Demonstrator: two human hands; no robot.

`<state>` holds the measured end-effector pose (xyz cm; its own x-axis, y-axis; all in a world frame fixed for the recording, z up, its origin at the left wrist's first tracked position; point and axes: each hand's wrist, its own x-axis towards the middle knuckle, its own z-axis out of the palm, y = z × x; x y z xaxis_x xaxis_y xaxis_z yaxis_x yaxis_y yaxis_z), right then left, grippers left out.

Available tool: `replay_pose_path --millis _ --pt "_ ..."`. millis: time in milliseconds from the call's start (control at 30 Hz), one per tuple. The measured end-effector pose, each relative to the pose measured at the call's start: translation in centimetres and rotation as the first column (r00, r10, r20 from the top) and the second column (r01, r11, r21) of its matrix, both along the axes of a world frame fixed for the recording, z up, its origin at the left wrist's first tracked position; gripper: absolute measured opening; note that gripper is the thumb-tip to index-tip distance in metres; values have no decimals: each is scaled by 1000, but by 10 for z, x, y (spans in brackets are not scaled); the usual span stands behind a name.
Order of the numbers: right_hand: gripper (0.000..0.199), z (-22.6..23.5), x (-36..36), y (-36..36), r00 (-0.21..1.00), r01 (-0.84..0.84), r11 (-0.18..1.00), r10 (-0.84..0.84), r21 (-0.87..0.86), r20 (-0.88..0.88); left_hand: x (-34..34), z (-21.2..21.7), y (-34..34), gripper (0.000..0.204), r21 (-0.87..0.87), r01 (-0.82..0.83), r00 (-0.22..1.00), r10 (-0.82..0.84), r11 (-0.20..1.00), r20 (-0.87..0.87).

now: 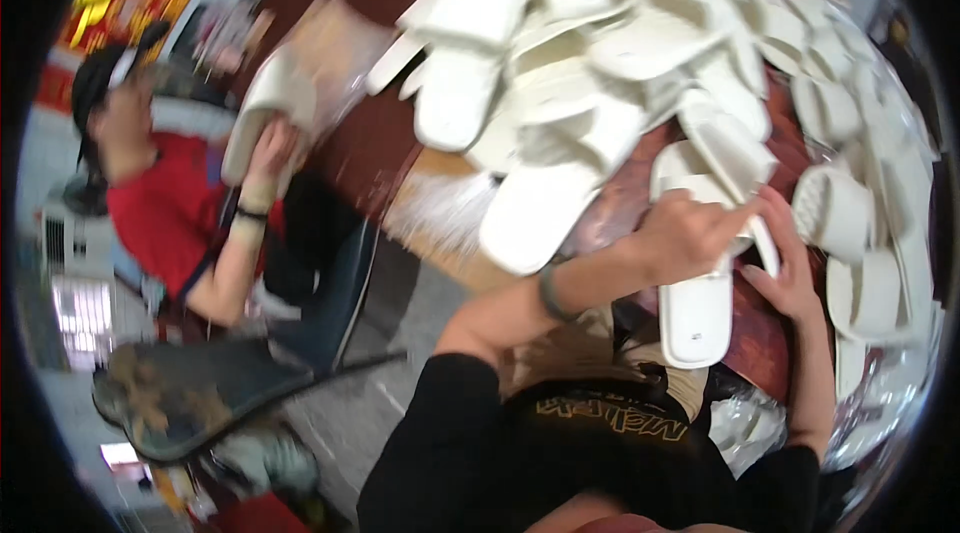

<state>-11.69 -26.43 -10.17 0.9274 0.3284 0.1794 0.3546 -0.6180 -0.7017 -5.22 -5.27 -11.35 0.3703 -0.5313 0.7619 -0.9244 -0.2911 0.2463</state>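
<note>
In front of my body, a white slide sandal (722, 138) stands tilted, held at its lower end. My right hand (790, 268) grips its edge from the right, fingers on one side and thumb on the other. My left hand (690, 233) is closed, its fingers curled and the fingertips meeting the right hand's fingers at the same edge. Whatever sits between those left fingertips is hidden. Below the left hand, a second white slide sandal (696, 318) lies sole down near my lap, its toe-strap end partly covered by the hands.
A large heap of white slide sandals (560, 73) covers the dark red table (385, 168). More sandals (860, 293) line the right side beside clear plastic (890, 388). At the left a person in red (165, 203) holds a white sandal (265, 98). A dark chair (190, 388) stands at lower left.
</note>
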Motion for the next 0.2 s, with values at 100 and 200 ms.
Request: replay_pose_path --millis 100,200 --pt "73 2 3 2 999 -43 997 41 66 25 -1 2 2 56 -14 -8 999 7 1000 -38" --pt "69 1 -10 -12 998 -37 999 36 18 46 -9 5 -7 64 17 -6 999 6 1000 -33"
